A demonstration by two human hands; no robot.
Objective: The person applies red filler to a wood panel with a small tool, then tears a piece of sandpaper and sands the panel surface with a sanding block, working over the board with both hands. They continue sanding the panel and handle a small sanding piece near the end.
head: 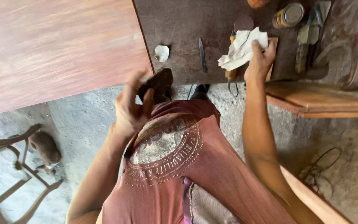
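Both hands clamped: left (131,108) on dark pad (158,83), right (260,60) on white cloth (239,52).

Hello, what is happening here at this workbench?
A person in a reddish shirt stands at a dark workbench. The left hand holds a dark brown pad near the edge of a reddish wooden board. The right hand grips a crumpled white cloth on the bench. A thin blade and a tin can lie nearby.

A dark, worn pad (159,84) sits pinched at the board's edge; a crumpled white cloth (241,49) lies bunched on the brown bench.
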